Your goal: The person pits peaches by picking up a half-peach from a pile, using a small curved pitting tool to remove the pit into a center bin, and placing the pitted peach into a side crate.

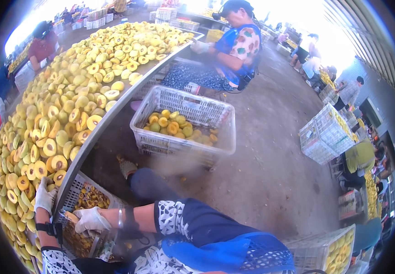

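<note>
My left hand, in a white glove, is at the edge of a long metal-rimmed table. Its fingers are curled against the heaped yellow peach halves; what they grip is hidden. Lower and to the right, my gloved right hand is closed around a small tool with a tan handle. The tool's working end is too small to make out. Beneath both hands stands a grey plastic crate holding brown pits and scraps.
A pale slotted crate, partly filled with peach halves, sits on the floor ahead. A seated co-worker in a blue apron reaches to the table beyond it. Stacked crates and more people are at the right. Another fruit-filled crate is at lower right.
</note>
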A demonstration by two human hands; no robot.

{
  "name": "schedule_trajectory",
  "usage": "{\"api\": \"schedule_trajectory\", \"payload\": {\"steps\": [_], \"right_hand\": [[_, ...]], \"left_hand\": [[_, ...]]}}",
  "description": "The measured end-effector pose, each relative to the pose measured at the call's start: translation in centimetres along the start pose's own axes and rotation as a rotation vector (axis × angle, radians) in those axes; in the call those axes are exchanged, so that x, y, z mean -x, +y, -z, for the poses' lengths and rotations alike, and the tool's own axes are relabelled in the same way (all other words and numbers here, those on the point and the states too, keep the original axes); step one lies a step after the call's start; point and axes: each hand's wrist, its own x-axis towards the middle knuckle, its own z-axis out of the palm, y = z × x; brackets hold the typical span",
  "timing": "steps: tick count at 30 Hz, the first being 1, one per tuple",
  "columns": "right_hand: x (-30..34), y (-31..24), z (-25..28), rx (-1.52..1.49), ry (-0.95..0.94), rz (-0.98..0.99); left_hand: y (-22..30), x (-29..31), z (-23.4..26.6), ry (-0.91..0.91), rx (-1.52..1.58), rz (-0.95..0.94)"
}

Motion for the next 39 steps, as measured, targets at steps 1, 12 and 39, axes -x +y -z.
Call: {"api": "schedule_trajectory", "payload": {"steps": [1,12,39], "right_hand": [[-0.1,0.3,-0.1,0.001,0.000,0.007],[1.4,-2.3,0.7,0.255,0.042,0.113],[-1.2,-0.6,-4.3,0.813,0.214,0.400]], "left_hand": [[-1.1,0.0,-0.2,0.012,-0.006,-0.019],[-1.6,1.9,2.4,0.185,0.285,0.030],[9.3,14.3,-1.4,0.737,1.442,0.291]]}}
